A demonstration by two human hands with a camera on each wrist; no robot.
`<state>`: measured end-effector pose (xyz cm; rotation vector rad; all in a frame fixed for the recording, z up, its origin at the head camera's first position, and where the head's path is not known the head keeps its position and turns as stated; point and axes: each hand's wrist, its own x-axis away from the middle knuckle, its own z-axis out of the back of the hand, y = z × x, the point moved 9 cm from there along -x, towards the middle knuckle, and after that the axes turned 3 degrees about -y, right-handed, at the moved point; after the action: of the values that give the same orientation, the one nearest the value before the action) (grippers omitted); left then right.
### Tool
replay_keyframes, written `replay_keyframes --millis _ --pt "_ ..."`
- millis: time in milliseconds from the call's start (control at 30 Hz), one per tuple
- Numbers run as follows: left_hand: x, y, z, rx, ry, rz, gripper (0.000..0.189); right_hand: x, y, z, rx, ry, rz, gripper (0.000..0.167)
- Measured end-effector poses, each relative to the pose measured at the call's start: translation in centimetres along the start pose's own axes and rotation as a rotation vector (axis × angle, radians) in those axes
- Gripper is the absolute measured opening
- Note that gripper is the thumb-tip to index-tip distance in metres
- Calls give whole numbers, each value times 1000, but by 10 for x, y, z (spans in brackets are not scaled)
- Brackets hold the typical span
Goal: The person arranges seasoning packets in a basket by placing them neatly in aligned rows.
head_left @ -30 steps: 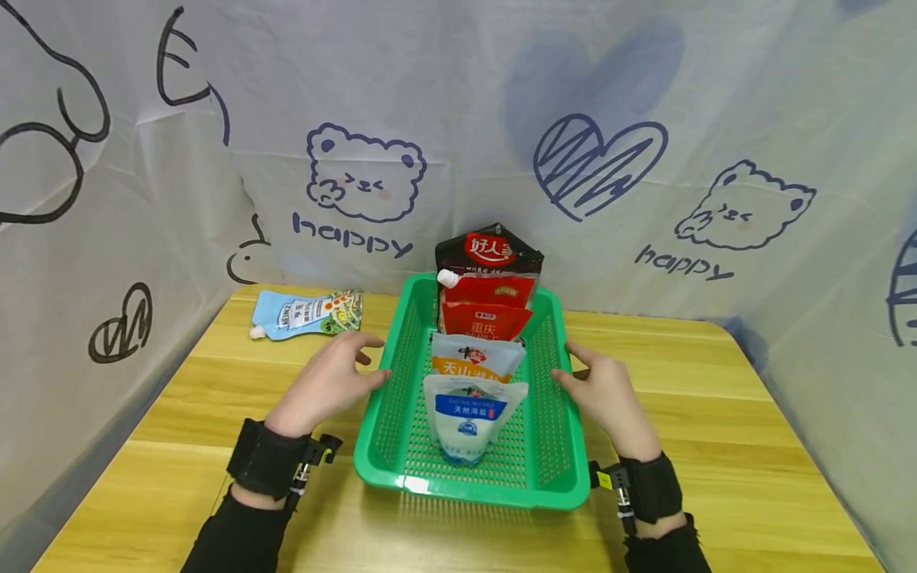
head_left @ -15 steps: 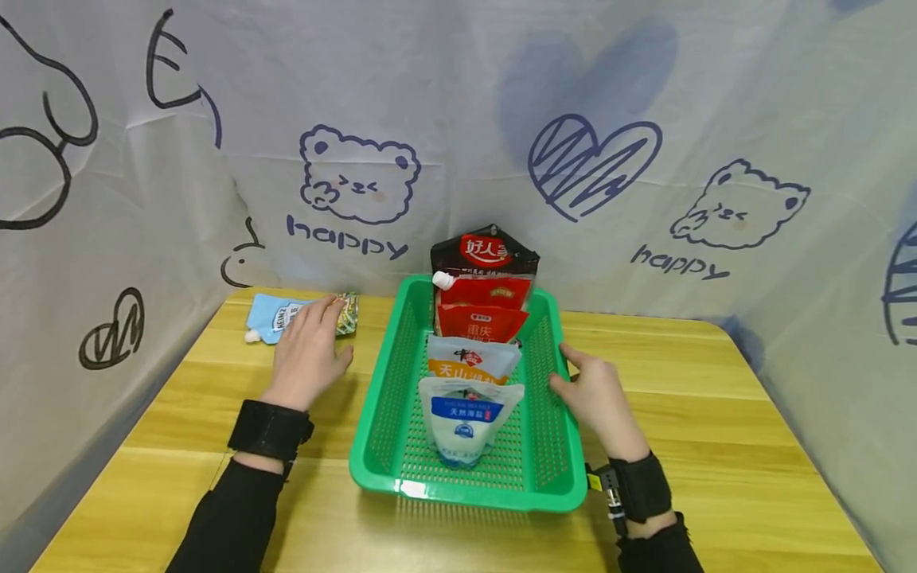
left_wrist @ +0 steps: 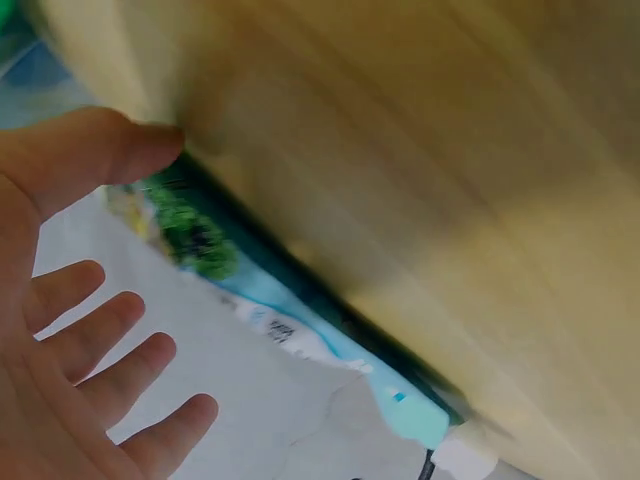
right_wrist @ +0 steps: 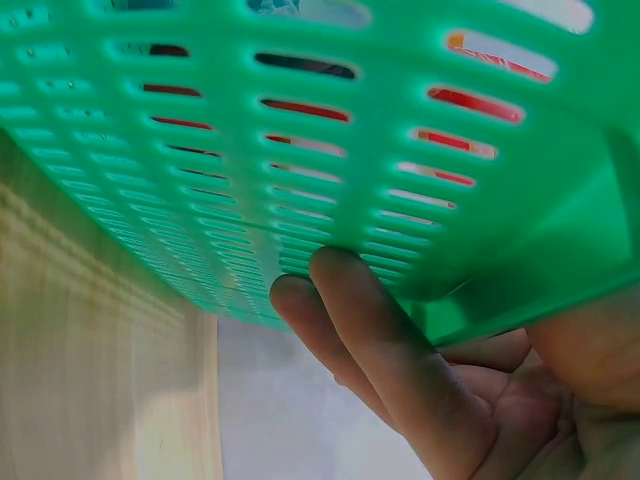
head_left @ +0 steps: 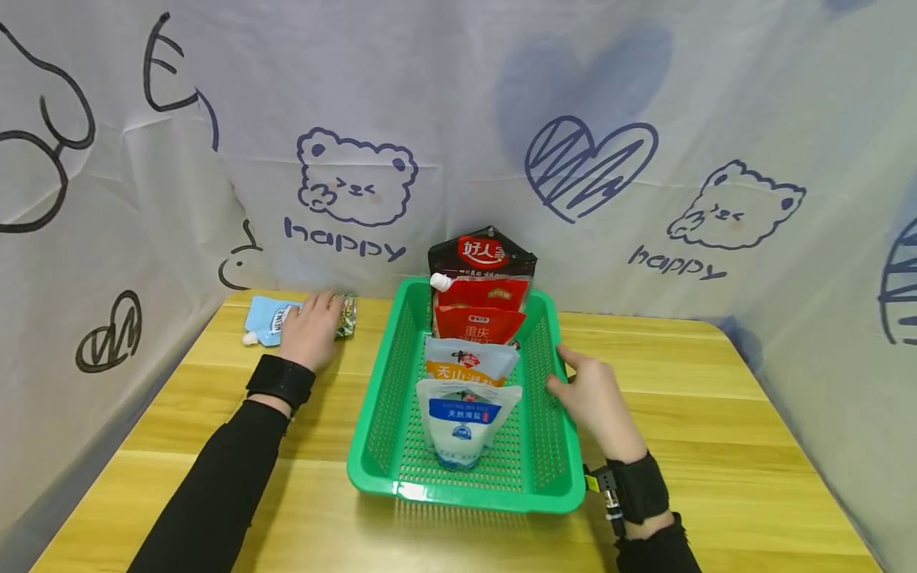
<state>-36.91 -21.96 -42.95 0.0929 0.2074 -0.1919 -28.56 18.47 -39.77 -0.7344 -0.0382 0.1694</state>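
Note:
My left hand (head_left: 310, 333) reaches over a light-blue Heinz sauce pouch (head_left: 265, 318) lying flat near the table's far left edge. The left wrist view shows the thumb at the pouch's printed end and the other fingers spread, not curled round it. On the right, my right hand (head_left: 596, 402) grips the side rim of a green plastic basket (head_left: 469, 495), thumb over the rim and fingers against the slotted outer wall. In a row inside stand a white salt pouch with a blue label (head_left: 461, 438), one with an orange label (head_left: 467, 362), red pouches (head_left: 481, 322) and a black pouch (head_left: 481, 255).
The basket sits mid-table on the wooden table (head_left: 688, 446). White cloth (head_left: 466, 103) with drawn hearts and bears hangs close behind the table and along both sides. A white cap (head_left: 441, 282) sticks out from one red pouch.
My left hand has left the basket's left rim and moved left and away from me, over the sauce pouch. The right hand stays at the basket's right rim.

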Motion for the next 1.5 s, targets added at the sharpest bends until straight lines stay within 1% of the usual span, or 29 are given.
replay_keyframes --millis 133,233,300,433,600,733,933,1133,1267,1333,1433,1500 --pt "-6 -10 -9 -14 -34 11 66 0 -1 -3 -2 -10 -3 62" --pt "-9 -15 -13 4 -51 33 62 0 -2 -3 9 -3 3 62" --pt "-11 -18 -16 9 -74 52 59 0 -2 -3 8 -3 2 62" --pt "-14 -23 -22 -4 -109 82 52 0 -2 -4 8 -7 3 62" --pt "-16 -27 -24 -22 -107 93 45 0 -3 -5 15 -9 4 62" --pt "-15 -27 -23 -41 -102 91 37 -1 -3 -6 20 -8 2 62" --pt "-9 -22 -14 -57 -63 73 25 0 -3 -5 24 -3 8 61" --pt "1 -15 0 -28 -26 55 21 0 -3 -2 31 4 23 61" --pt "10 -9 15 7 6 66 26 0 -3 0 42 8 31 60" --pt "15 -6 23 27 35 71 31 -1 -3 0 49 8 31 60" --pt "24 0 36 56 87 73 39 -2 -2 0 50 5 26 60" --pt "29 4 45 85 136 68 37 -2 -2 0 51 2 23 60"
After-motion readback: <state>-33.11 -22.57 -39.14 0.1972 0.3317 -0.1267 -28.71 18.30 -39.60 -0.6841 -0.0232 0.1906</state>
